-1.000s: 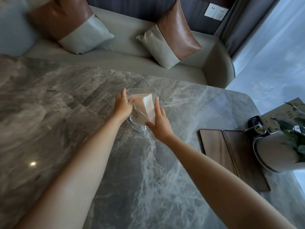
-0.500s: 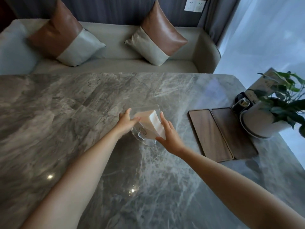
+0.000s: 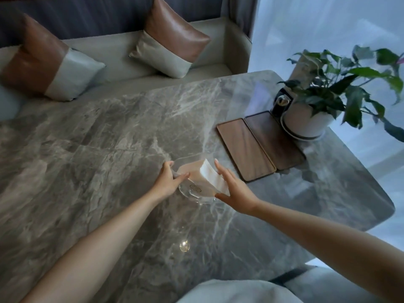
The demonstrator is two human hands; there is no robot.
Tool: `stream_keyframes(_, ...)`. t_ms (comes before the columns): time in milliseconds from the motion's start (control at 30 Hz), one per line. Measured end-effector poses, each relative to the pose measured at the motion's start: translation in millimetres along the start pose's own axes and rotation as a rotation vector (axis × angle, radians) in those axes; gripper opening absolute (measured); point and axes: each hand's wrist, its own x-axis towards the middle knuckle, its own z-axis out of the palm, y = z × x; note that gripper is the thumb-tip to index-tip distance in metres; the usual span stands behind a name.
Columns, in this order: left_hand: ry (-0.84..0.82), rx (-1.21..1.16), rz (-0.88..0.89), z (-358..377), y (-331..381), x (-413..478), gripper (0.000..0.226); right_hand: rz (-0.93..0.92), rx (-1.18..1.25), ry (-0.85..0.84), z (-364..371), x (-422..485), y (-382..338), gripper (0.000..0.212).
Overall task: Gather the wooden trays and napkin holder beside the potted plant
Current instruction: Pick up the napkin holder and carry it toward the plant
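A clear napkin holder [image 3: 196,193] filled with white napkins [image 3: 209,174] sits at the middle of the marble table [image 3: 98,149]. My left hand [image 3: 167,182] grips its left side and my right hand [image 3: 235,190] presses flat against its right side. Two dark wooden trays [image 3: 244,149] [image 3: 275,138] lie side by side to the right, touching each other. Just behind them stands a potted plant [image 3: 306,119] in a white pot on a saucer, at the table's far right corner.
A small dark object [image 3: 281,103] with a glass lid stands against the pot's left side. A beige sofa [image 3: 122,62] with two brown-and-grey cushions runs along the far table edge. A pale padded seat [image 3: 240,291] is at the near edge.
Both hands have carried the napkin holder nearer to me and to the right, closer to the trays. The view has swung right, bringing the whole plant into sight.
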Motion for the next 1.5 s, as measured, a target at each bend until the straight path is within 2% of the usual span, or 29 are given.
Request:
stream_keyframes(100,-0.055,0.045,0.006,20,13,-11,0.061,0.008,0.007,0.014,-11,-22,17,0.087)
stream_keyframes(233,-0.081,0.103,0.005,48,32,-24,0.042,0.04,0.034,0.006,-29,-47,42,0.089)
stream_keyframes(367,-0.084,0.146,-0.002,81,47,-33,0.068,0.08,0.053,0.005,-51,-71,67,0.092)
stream_keyframes(567,-0.126,0.179,0.063,136,80,-35,0.069,0.128,0.037,0.048,-91,-110,108,0.095)
stream_keyframes(700,-0.162,0.229,0.184,173,122,-27,0.045,0.16,0.051,0.149,-124,-135,137,0.092)
stream_keyframes(900,-0.213,0.278,0.344,240,192,-11,0.061,0.203,0.097,0.388,-172,-171,177,0.089)
stream_keyframes(1100,-0.319,0.304,0.416,303,245,7,0.07,0.31,0.171,0.549,-207,-195,224,0.092)
stream_keyframes(1267,-0.37,0.347,0.448,344,281,12,0.071,0.394,0.156,0.62,-223,-207,253,0.1)
stream_keyframes(1500,-0.435,0.367,0.43,376,305,19,0.068,0.447,0.176,0.657,-238,-214,275,0.096)
